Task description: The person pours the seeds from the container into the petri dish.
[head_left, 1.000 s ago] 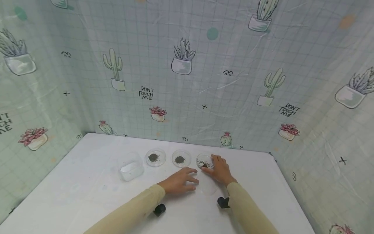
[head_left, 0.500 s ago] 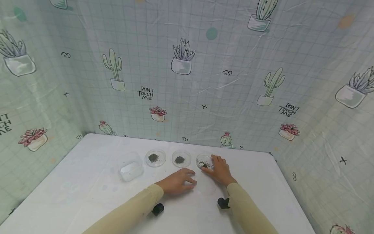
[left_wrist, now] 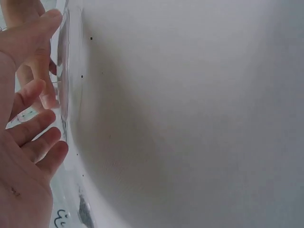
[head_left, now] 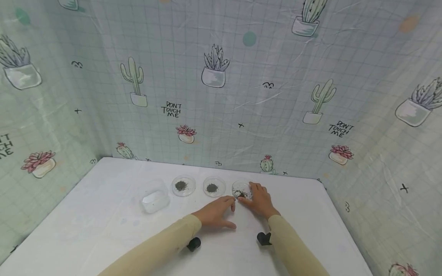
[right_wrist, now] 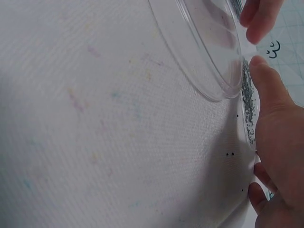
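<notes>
At the back right, a clear petri dish (head_left: 236, 188) holds dark grains. My right hand (head_left: 261, 201) grips it, thumb at the near rim and fingers along the right side; the right wrist view shows the thumb against the dish's grains. In front of it lies a clear round lid or empty dish (right_wrist: 202, 52), edge-on in the left wrist view and very faint from the head. Over it my left hand (head_left: 215, 212) is spread, thumb low and fingers bent downward, with fingertips right at the clear rim. Its fingers (left_wrist: 47, 142) look loosely bent in the left wrist view.
Two more petri dishes (head_left: 173, 191) with dark grain piles stand in line to the left. Left of them is a clear plastic box (head_left: 150, 209). A few stray grains dot the white table (head_left: 121, 245). A cactus-print curtain (head_left: 221, 103) surrounds it.
My left hand drew back slightly, then moved forward and right, its thumb straightening and its fingers bending down over the clear round piece. The right hand stayed on its dish.
</notes>
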`<state>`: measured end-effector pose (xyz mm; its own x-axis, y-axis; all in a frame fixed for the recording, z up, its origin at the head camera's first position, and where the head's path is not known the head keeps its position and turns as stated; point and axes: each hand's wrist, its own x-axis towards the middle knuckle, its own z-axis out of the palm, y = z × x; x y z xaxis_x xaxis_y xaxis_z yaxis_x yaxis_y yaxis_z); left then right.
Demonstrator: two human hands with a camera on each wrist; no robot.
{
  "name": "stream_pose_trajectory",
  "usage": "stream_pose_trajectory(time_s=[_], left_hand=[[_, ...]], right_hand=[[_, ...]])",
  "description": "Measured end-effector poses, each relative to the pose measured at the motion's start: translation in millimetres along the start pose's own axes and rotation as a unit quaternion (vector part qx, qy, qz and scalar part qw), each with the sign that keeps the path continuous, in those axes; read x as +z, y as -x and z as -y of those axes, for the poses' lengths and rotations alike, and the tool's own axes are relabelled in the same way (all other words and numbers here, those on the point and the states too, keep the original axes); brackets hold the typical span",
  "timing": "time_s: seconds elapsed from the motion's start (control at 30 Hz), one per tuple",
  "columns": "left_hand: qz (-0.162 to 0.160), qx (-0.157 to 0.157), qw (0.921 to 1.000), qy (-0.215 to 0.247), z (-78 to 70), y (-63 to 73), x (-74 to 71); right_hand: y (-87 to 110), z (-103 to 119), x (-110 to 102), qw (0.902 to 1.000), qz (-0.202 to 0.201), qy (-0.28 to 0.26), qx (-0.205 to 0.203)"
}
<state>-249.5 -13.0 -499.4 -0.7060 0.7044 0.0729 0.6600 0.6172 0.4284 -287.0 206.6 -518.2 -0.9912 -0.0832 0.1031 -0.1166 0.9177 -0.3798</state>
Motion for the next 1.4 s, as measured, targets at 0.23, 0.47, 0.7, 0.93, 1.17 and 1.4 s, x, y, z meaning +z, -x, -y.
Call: stream_pose_trajectory(time_s=[0.23,0.47,0.7,0.93,1.17,1.4], left_hand=[[0.014,-0.003,0.9993,0.035,3.0,-8.5,5.7],[0.019,0.009,0.9995,0.022,7.2,-11.7,8.4],[0.035,0.009,0.9988,0.034,6.9,-9.2,2.2],[0.032,0.02,0.9991,0.019,11.0,-9.6,-8.8],[0.03,-0.005,0.9989,0.035,9.3,-8.9,-22.3],[0.022,-0.014,0.9991,0.033,6.7,-14.0,-27.9]], right_hand=[[-0.9,3,-4,1.0,-0.001,0.002,-0.006],[1.6,-1,0,0.9995,-0.021,0.017,-0.014],[4.0,-1,3,0.9995,-0.022,0.02,-0.015],[2.1,-10,4,0.9991,-0.035,0.012,-0.02],[2.7,-15,0,0.9981,-0.04,-0.048,-0.005],[4.2,-17,-4,0.9954,-0.061,-0.074,0.004]])
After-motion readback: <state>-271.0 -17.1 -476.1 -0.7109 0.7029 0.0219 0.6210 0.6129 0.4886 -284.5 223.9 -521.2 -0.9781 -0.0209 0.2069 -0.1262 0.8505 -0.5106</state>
